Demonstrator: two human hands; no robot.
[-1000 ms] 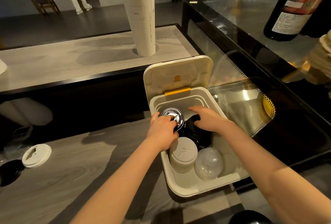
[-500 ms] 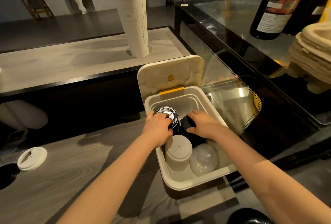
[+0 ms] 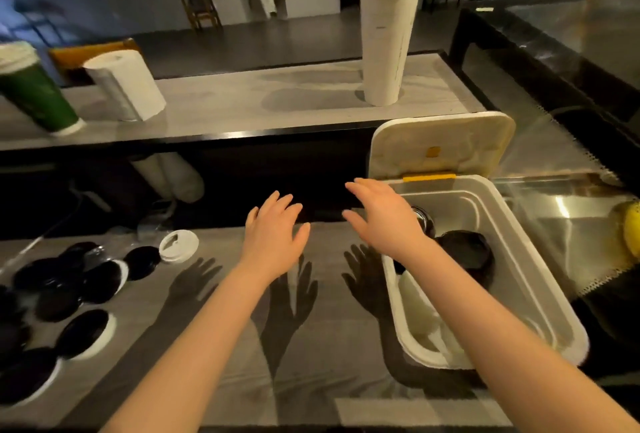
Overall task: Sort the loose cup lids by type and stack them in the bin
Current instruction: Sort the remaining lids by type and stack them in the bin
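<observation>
A white bin (image 3: 509,249) with its hinged lid up stands at the right of the grey counter. Inside it I see a stack of black lids (image 3: 465,254), a shiny dark lid (image 3: 424,221) behind my wrist, and white lids (image 3: 415,311) partly hidden by my right forearm. Several loose black lids (image 3: 83,283) lie scattered at the counter's left, with one white lid (image 3: 179,245) beside them. My left hand (image 3: 273,235) hovers over the counter, fingers spread, holding nothing. My right hand (image 3: 381,218) is empty too, above the bin's left rim.
A tall stack of white paper cups (image 3: 388,41) stands on the raised shelf behind. A paper towel roll (image 3: 126,84) and a green cup stack (image 3: 33,90) are at its left. A glass display case (image 3: 568,128) borders the right side.
Both hands have let go of the lids in the bin and lifted out to the left. The view has swung left, bringing the loose lids into sight.
</observation>
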